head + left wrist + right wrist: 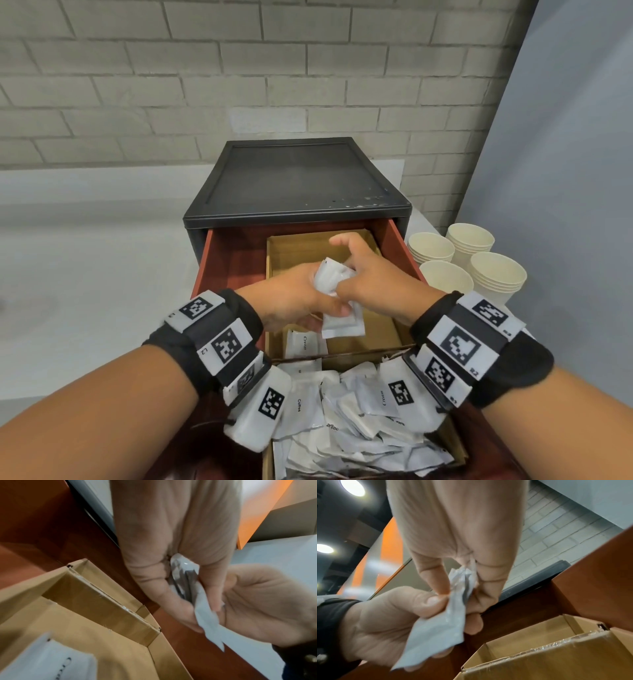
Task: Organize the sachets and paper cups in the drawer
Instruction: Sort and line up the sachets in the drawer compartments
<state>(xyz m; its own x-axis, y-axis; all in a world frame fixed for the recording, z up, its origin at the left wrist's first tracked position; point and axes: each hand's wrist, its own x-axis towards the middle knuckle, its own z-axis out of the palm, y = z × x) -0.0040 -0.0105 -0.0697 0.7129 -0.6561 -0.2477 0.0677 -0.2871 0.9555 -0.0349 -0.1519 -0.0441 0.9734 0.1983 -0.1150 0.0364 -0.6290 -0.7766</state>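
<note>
Sachets, white, small bunch (337, 291) – held over open drawer (226, 260)
Pinched between left hand (294, 301) and right hand (373, 281), above far cardboard compartment (294, 246); paper cups (469, 260) stacked right of drawer

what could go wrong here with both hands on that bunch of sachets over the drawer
1. The left hand and right hand both pinch one crumpled bunch of sachets; pulling apart might tear one or drop some.
2. A dropped sachet could land on the red drawer floor beside the cardboard box.
3. The right forearm could knock the paper cups nearby.
</note>
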